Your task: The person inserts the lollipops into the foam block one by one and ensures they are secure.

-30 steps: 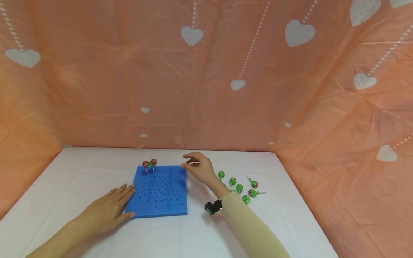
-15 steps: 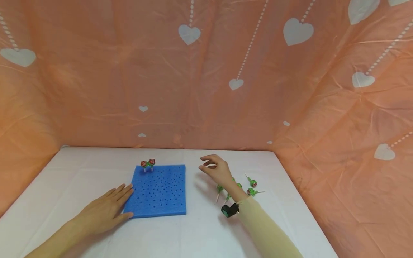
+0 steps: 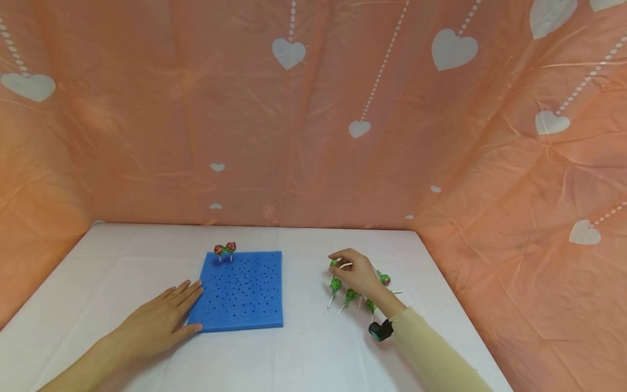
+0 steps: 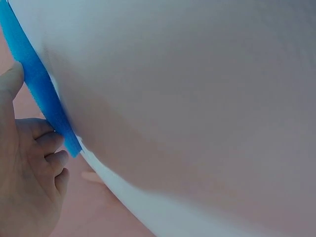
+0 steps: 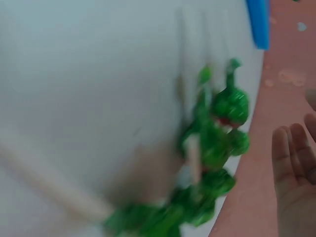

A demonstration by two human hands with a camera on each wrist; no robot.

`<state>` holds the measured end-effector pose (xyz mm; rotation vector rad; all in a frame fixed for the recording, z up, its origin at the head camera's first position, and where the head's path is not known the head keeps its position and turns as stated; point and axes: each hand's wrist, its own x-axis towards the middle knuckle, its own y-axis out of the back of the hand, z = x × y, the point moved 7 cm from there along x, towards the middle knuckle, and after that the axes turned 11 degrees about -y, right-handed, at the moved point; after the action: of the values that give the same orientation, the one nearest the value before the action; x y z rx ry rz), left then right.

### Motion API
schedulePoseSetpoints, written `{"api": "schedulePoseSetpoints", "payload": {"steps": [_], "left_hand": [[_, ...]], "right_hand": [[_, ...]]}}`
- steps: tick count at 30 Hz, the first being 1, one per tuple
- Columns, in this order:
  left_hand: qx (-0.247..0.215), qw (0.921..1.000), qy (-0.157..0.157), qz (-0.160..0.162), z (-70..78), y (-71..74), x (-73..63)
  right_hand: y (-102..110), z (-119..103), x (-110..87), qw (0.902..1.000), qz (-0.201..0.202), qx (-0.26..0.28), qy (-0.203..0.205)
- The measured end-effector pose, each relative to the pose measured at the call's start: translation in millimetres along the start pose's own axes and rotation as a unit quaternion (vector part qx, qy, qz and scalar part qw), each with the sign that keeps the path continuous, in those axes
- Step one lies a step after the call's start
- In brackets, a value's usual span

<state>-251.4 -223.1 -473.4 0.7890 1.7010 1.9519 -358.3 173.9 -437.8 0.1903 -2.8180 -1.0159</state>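
My left hand (image 3: 159,320) rests by the left side of a blue foam board (image 3: 245,294) full of small holes, its fingers spread and touching the edge. The left wrist view shows the thumb and fingers of the left hand (image 4: 29,173) along the board's edge (image 4: 42,94). Two red-and-green wrapped lollipops (image 3: 231,247) stand upright in the board's far left corner. Over a group of green-wrapped lollipops (image 3: 335,284) hovers my right hand (image 3: 361,274), fingers loosely bent with nothing between them. It hides part of the group. Those lollipops (image 5: 231,106) appear blurred in the right wrist view.
A white cloth (image 3: 254,359) covers the table. Orange sheeting (image 3: 313,179) with white hearts encloses the back and sides. Another lollipop (image 3: 383,278) lies right of my right hand. A black wrist camera (image 3: 381,330) sits on the right wrist.
My right hand has moved from the board's far right corner rightward to above the green lollipops. My left hand stays at the board's left edge; the two standing lollipops remain in place.
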Motion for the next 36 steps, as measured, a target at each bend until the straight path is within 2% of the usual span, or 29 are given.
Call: {"api": "schedulePoseSetpoints", "payload": {"steps": [9, 15, 24, 36], "left_hand": [[-0.004, 1.0, 0.003, -0.004, -0.5, 0.5, -0.4], [-0.007, 0.9999, 0.006, -0.005, -1.9, 0.6, -0.3], [-0.007, 0.9999, 0.004, -0.008, -0.5, -0.2, 0.6], [-0.009, 0.9999, 0.01, -0.007, -0.8, -1.0, 0.1]], "right_hand": [[7, 13, -12.1, 0.9945, -0.035, -0.09, 0.04], [2, 19, -11.4, 0.9892, -0.058, -0.135, -0.005], [-9, 22, -9.2, 0.9842, -0.083, -0.156, -0.016], [-14, 19, -10.9, 0.9827, -0.08, -0.167, -0.007]]}}
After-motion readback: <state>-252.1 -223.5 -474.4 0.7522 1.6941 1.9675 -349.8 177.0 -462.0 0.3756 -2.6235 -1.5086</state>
